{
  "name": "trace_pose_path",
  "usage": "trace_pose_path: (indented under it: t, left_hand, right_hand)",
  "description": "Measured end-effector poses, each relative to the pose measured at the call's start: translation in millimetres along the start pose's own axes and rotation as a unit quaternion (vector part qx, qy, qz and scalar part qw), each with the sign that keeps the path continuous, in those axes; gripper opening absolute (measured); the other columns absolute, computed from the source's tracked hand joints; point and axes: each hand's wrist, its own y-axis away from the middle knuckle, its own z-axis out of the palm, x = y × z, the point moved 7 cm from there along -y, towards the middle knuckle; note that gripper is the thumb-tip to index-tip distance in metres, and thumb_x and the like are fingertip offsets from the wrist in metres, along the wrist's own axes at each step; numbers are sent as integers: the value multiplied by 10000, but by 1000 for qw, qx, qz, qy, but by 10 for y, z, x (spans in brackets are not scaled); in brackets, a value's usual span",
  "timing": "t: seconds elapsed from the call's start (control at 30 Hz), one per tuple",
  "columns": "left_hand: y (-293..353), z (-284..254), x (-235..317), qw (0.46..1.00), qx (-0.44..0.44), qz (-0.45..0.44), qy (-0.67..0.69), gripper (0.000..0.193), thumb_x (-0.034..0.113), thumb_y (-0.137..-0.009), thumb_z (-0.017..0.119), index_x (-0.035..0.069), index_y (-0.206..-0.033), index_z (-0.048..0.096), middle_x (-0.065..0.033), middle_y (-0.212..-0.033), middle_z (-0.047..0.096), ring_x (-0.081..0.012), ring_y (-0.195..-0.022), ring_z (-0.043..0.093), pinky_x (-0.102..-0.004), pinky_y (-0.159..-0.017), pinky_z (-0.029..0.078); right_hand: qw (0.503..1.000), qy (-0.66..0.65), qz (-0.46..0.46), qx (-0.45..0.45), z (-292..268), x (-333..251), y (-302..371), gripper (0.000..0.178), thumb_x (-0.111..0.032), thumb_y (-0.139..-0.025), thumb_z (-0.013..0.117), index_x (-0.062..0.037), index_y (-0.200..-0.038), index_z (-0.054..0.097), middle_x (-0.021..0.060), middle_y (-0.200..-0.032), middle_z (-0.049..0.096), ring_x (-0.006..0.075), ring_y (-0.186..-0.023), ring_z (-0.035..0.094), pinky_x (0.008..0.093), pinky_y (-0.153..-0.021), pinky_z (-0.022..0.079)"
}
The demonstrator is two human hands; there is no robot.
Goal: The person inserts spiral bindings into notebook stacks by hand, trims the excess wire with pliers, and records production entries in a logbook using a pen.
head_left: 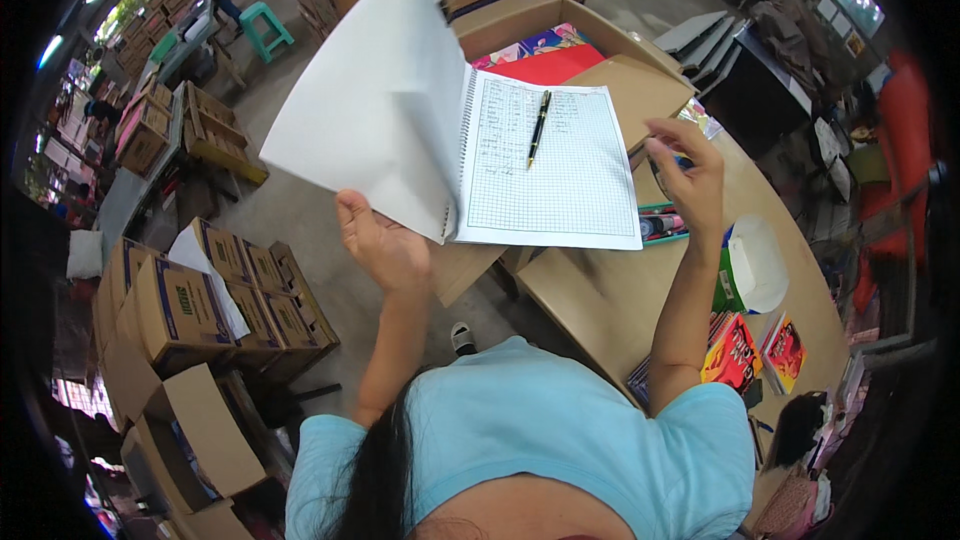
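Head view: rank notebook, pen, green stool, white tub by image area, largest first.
1. Notebook, open, largest by far
2. White tub
3. Green stool, farther off, so it looks small
4. Pen, thin, smallest area

Apparent size only, not real size.

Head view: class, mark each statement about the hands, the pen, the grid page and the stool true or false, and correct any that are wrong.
1. The left hand is at the lower edge of the raised white pages. True.
2. The black pen lies on the grid page. True.
3. The grid page is completely blank. False: handwriting covers much of its upper part.
4. A teal stool stands on the floor at the upper left. True.
5. Both hands are left of the grid page. False: the right hand is to its right.
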Motion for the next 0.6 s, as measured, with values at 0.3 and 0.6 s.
trace_pose_path:
  t: [0.3, 0.6]
  left_hand:
    - [190, -84, -56, 971, -98, -154, 153, 605, 441, -965, 439, 21, -1385, 323, -102, -1325, 473, -216, -1209, 461, -368, -1052, 360]
    - [574, -197, -556, 916, -154, -358, -94, 535, 238, -946, 556, 10, -1357, 302, -156, -1253, 507, -262, -1093, 570, -433, -844, 540]
  right_hand:
    - [894, 202, -205, -343, 1227, -28, -338, 515, 18, -711, 677, -179, -1178, 586, 92, -1349, 455, 324, -1225, 431, 412, -1012, 398]
    - [863, 163, -284, -384, 1690, 37, -410, 340, -19, -704, 697, -111, -1010, 580, 60, -1228, 545, 309, -1228, 437, 424, -994, 402]
